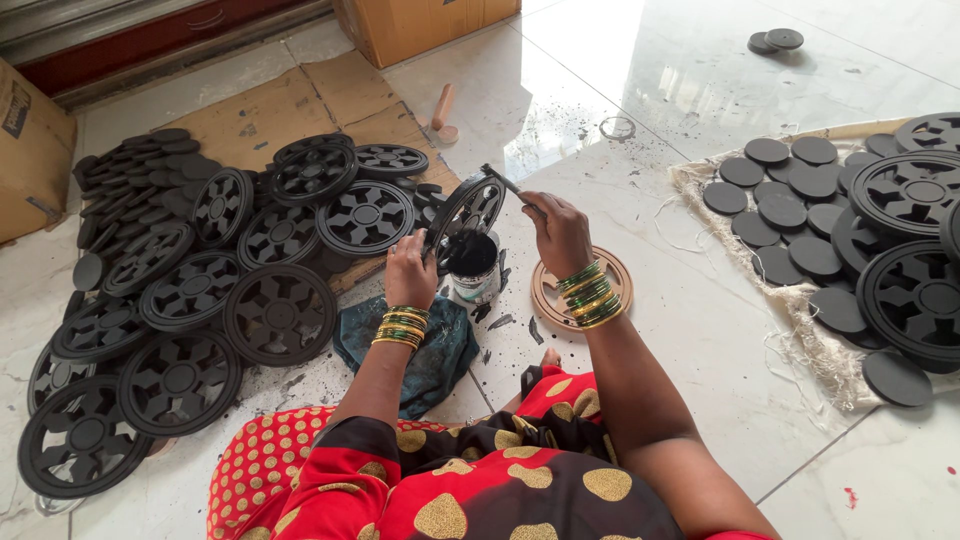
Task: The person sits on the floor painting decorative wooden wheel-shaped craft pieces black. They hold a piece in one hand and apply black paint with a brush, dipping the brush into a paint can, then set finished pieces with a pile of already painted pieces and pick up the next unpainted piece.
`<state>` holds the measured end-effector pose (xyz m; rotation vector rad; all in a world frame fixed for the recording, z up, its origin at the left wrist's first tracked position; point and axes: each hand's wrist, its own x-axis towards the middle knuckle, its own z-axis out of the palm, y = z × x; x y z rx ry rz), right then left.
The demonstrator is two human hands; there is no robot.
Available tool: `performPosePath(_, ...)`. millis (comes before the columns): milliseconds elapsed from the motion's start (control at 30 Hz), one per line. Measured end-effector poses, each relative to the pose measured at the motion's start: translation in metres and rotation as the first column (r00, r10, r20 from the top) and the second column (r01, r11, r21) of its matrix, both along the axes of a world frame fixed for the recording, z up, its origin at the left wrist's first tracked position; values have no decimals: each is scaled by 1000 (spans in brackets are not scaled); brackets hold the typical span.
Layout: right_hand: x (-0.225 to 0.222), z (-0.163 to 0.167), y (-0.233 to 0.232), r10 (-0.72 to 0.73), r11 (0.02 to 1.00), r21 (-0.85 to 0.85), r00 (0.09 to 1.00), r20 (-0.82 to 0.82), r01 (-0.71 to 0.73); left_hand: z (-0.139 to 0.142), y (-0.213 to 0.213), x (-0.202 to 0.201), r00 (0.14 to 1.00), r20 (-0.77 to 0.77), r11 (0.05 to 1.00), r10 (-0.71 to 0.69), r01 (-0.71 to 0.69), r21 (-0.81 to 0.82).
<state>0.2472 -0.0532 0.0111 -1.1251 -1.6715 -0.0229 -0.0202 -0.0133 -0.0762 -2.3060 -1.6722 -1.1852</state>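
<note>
Two hands work over a paint tin [474,268] of black paint on the floor: left hand [410,272] fingers grip a black wheel [463,215] tilted above it, right hand [560,232] fingers pinch a brush [503,181].

Garment: red cloth with small gold dots [250,475] at the lower left of the frame, draped over the lap.
Middle panel: black cloth with large gold ovals [520,480] along the bottom centre, edged with plain red folds.
Red fold: a bright red fabric peak with gold spots [560,392] rises at the lower centre.
Left wrist: a stack of gold and green bangles [401,326], thin rings set close together, left of centre.
Right wrist: a wider stack of green and gold bangles [590,294], slanted bands, just right of centre.
Sleeves: both forearms bare; no sleeve shows below the elbow.
</note>
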Motion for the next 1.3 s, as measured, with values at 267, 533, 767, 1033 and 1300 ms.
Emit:
performPosePath(267,5,5,-4,305,952,10,947,-98,-306,-2,4,-1,1000,-2,1000,-10,10,15)
performPosePath(533,1,10,-9,24,996,-87,997,-70,-30,-3,3,0,1000,0,1000,-5,5,26)
performPosePath(767,-15,20,-18,271,962,3,960,73,-272,-3,3,0,1000,-14,1000,7,-7,28)
performPosePath(1033,-16,10,-13,120,981,128,977,176,-144,-2,4,-1,1000,-15,1000,9,-9,3)
performPosePath(1300,18,-39,26,-135,961,-270,957,-256,64,1,4,-1,1000,-4,1000,1,-1,-28)
